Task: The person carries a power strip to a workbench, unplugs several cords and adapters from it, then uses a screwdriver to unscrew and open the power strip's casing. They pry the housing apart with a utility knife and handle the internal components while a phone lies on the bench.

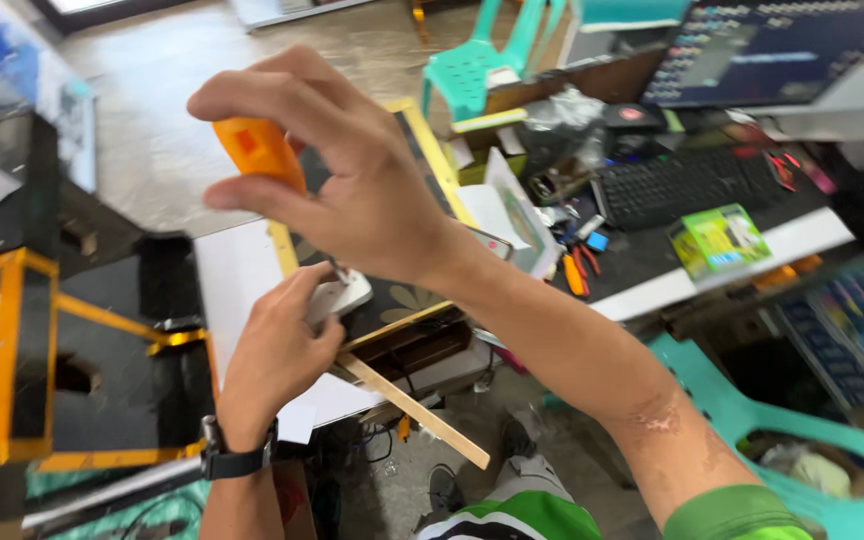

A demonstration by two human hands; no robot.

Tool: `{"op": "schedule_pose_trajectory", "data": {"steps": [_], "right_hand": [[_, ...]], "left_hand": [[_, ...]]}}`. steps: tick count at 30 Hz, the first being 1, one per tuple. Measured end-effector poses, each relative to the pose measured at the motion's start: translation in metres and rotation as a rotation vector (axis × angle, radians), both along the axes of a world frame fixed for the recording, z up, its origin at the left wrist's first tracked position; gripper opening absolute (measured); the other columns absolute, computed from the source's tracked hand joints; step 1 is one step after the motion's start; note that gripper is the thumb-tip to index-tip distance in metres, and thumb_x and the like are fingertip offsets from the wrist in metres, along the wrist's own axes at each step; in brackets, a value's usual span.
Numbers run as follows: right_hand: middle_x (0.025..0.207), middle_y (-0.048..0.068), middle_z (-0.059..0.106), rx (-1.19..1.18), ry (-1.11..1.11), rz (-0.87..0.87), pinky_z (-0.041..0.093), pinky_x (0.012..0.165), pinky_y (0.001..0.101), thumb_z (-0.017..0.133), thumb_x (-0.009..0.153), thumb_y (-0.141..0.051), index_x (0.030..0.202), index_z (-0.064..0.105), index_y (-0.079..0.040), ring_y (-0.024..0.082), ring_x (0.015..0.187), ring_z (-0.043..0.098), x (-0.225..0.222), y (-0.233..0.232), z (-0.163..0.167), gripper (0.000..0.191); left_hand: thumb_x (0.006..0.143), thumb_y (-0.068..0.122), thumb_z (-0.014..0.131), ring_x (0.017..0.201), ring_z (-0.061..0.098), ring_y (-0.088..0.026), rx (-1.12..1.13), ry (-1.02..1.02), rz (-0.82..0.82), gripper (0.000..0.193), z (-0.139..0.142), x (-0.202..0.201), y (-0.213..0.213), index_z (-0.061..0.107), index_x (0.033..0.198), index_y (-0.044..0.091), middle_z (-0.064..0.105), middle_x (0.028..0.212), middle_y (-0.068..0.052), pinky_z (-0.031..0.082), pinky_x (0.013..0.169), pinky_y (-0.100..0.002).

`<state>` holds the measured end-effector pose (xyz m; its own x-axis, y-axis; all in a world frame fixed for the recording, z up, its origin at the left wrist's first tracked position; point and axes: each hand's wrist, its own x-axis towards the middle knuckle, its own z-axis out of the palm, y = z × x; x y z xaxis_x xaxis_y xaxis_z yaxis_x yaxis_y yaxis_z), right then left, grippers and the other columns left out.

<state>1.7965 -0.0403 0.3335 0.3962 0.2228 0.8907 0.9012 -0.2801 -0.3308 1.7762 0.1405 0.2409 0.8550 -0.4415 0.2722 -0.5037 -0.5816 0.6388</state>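
My right hand (352,180) grips the orange handle of a screwdriver (257,150) and holds it upright, its thin shaft pointing down at a small white device (344,297). My left hand (277,350), with a black watch on the wrist, holds that white device down on a dark tabletop with a floral pattern and yellow trim (432,150). The screwdriver tip is hidden between my hands.
A wooden strip (422,412) sticks out under the tabletop. To the right a desk carries a black keyboard (687,185), a green box (717,240), pliers with orange handles (574,272) and a monitor (762,45). Teal plastic chairs (472,65) and a yellow-framed black stand (12,370) are around.
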Motion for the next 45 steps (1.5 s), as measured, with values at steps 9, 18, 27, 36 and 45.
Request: {"op": "schedule_pose_trajectory", "data": {"steps": [9,18,27,36,45], "right_hand": [[0.111,-0.007,0.054,0.078,-0.023,-0.155,0.051,0.088,0.0214,0.084,0.097,-0.032,0.136,0.053,-0.032,0.007,0.101,0.055,-0.007,0.006,-0.019,0.050],[0.149,-0.021,0.049,0.082,0.375,0.197,0.050,0.101,0.0201,0.060,0.113,-0.019,0.151,0.042,-0.037,0.002,0.116,0.063,0.007,-0.012,-0.049,0.046],[0.120,0.002,0.067,0.137,0.484,0.062,0.062,0.096,0.0330,0.079,0.091,-0.025,0.163,0.016,-0.024,0.014,0.098,0.071,-0.003,0.010,-0.039,0.095],[0.094,0.008,0.065,-0.088,0.565,-0.135,0.055,0.074,0.0318,0.082,0.086,-0.021,0.130,0.064,-0.003,0.018,0.077,0.062,-0.002,-0.001,-0.048,0.050],[0.078,0.003,0.070,0.074,0.676,-0.172,0.058,0.069,0.0265,0.087,0.078,-0.016,0.120,0.068,-0.001,0.011,0.071,0.067,-0.004,0.001,-0.054,0.048]], "left_hand": [[0.096,0.010,0.066,0.086,0.067,-0.044,-0.170,-0.102,0.021,0.015,-0.024,-0.003,-0.024,0.063,0.106,-0.001,0.070,0.093,-0.022,0.052,0.075,-0.047],[0.101,0.006,0.065,0.069,0.067,-0.030,-0.225,-0.135,0.036,0.007,-0.028,0.011,-0.024,0.066,0.105,0.001,0.070,0.084,-0.016,0.050,0.068,-0.036],[0.098,0.005,0.068,0.072,0.071,-0.022,-0.319,-0.142,0.038,0.009,-0.028,0.015,-0.019,0.067,0.104,-0.001,0.073,0.085,-0.013,0.053,0.070,-0.032],[0.095,0.008,0.078,0.073,0.070,-0.011,-0.390,-0.064,0.087,0.014,-0.028,0.017,-0.020,0.068,0.098,-0.001,0.075,0.083,-0.007,0.054,0.070,-0.027],[0.093,0.009,0.079,0.071,0.070,-0.012,-0.370,-0.034,0.088,0.017,-0.026,0.015,-0.023,0.070,0.102,-0.001,0.074,0.083,-0.007,0.054,0.069,-0.027]]}}
